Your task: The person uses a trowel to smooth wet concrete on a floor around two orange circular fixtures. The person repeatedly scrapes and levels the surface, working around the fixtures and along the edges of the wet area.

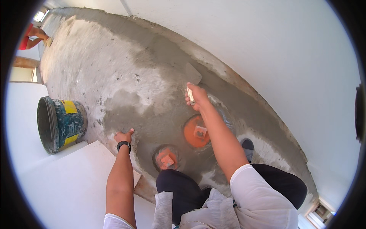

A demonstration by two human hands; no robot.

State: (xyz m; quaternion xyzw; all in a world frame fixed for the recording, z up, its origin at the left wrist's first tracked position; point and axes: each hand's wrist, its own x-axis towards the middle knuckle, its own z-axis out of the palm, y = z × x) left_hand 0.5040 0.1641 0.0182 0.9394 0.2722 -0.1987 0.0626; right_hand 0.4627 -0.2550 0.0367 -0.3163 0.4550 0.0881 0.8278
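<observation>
My right hand [196,96] is closed around the pale handle of a trowel [193,74]. The trowel's grey blade is over the wet mortar [167,114] near the foot of the right wall. Lower and to the left, my left hand [124,136], with a black watch [124,144] on its wrist, is at the floor by the edge of the wet patch. Its thumb points outward and the fingers show only in part; I see nothing held in it. Two round orange caps with square knobs are set in the floor: a larger cap [192,131] beneath my right forearm and a smaller cap [166,159] near my knee.
A dark bucket [72,124] with yellow patches lies tilted at the left wall. White walls [289,49] border the floor. My shoe [247,147] stands right of the caps. Another person [36,36], in red, is at the far left. Rough, drier floor [91,57] stretches ahead.
</observation>
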